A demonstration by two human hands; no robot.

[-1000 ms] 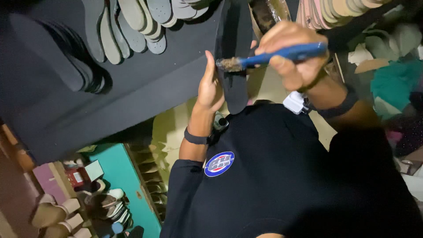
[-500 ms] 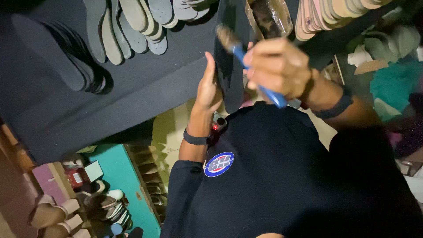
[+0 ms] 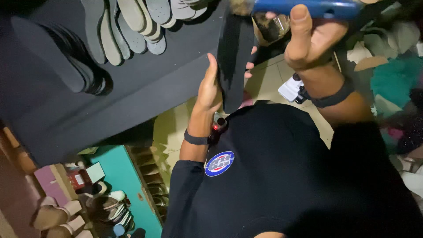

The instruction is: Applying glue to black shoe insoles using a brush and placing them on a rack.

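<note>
At the far left I saw a fan of dark soles (image 3: 66, 61) lying on the black table (image 3: 132, 105), and just beside it a row of grey insoles (image 3: 141, 26) overlapping one another along the table's far edge. Below the table, shoes (image 3: 101, 207) sat on the floor next to a teal surface (image 3: 128, 176). Moving right, my left hand (image 3: 210, 88) was clamped on a black sole (image 3: 235, 57), thumb on the near side and fingertips (image 3: 251, 50) curling around the far edge; the sole stood roughly upright, raised above my chest and clear of the table. A dark band (image 3: 196, 139) circled that wrist. Further right, my right hand (image 3: 310, 37) was wrapped tight around a blue-handled brush (image 3: 308, 6) held crosswise, its bristled end just over the top of the sole; I could not tell whether the bristles touched it. A container (image 3: 271, 28) showed behind the sole. Cardboard scraps (image 3: 365, 59) and teal cloth (image 3: 394, 79) lay at the far right.
</note>
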